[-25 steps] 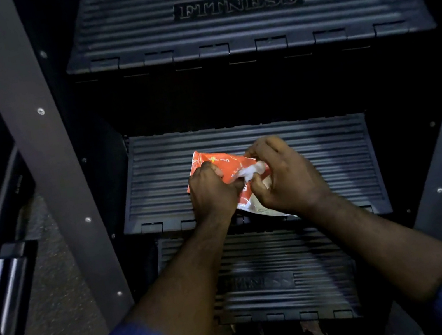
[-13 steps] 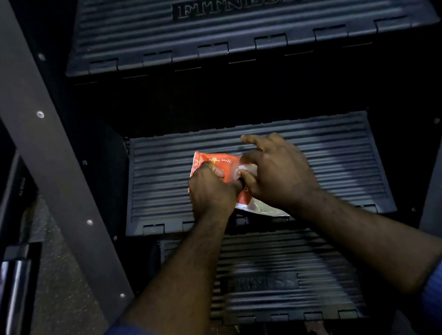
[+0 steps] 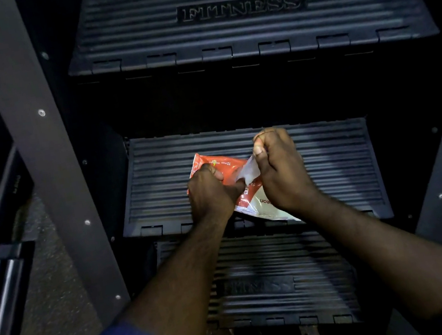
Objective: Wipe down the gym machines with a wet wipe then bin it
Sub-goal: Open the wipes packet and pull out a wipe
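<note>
dim ribbed step [image 3: 329,154], left fingers [image 3: 210,171] gripping half-hidden wipes pack [image 3: 230,167], right fingers [image 3: 259,151] pinching wipe [image 3: 249,173]

Dim scene: a weak light skims the ribbed middle step [image 3: 329,154]. The orange packet [image 3: 223,171] and white wipe [image 3: 250,172] are the brightest spots. Corners sink to black, the lowest step [image 3: 293,281] smears with blur, and the side post [image 3: 40,140] leans with wide-angle distortion.

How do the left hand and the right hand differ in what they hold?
The left hand grips the orange wipe pack; the right hand pinches a white wipe at its opening. The left hand covers the pack's left part, the right hand its right part. Both hands are curled.
</note>
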Available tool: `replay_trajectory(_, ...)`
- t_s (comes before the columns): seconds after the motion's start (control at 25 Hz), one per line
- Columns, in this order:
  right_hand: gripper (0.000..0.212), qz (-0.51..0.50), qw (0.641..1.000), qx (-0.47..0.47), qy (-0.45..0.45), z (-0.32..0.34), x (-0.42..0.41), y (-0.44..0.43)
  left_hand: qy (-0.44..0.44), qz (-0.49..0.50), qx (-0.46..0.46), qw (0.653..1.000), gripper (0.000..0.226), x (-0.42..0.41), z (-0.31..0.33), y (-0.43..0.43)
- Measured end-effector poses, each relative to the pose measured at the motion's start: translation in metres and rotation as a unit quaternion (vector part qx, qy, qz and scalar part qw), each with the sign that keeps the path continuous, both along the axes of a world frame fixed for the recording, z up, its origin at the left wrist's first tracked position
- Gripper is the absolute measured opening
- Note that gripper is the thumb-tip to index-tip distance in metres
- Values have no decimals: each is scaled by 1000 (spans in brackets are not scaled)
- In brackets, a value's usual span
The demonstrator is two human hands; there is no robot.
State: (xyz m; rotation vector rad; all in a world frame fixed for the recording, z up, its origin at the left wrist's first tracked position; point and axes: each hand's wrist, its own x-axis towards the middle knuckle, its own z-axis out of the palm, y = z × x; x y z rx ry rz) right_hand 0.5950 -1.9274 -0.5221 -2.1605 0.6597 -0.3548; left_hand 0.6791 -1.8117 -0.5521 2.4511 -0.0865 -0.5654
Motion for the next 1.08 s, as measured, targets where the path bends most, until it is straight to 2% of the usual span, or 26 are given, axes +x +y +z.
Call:
replay_trajectory(0.2,27,-48,992,112,-43,4,-15,5,10,-11,5,1000,44,1,2,0)
replay_trajectory(0.56,17,-118,982,89,-115,33,-14,15,-5,-17,-6,1000,51,2,1,1)
replay_trajectory(0.76,14,-99,978,86,-160,56,-15,18,-21,-33,-17,999,50,-1,3,3)
replay_trajectory(0.96,10,-65,952,67,-291,69,-37,45,-37,-40,-12,998,51,-2,-1,4)
replay_trajectory(1.08,10,-66,944,65,-318,68,-46,52,-45,-50,-12,998,50,-2,-2,4)
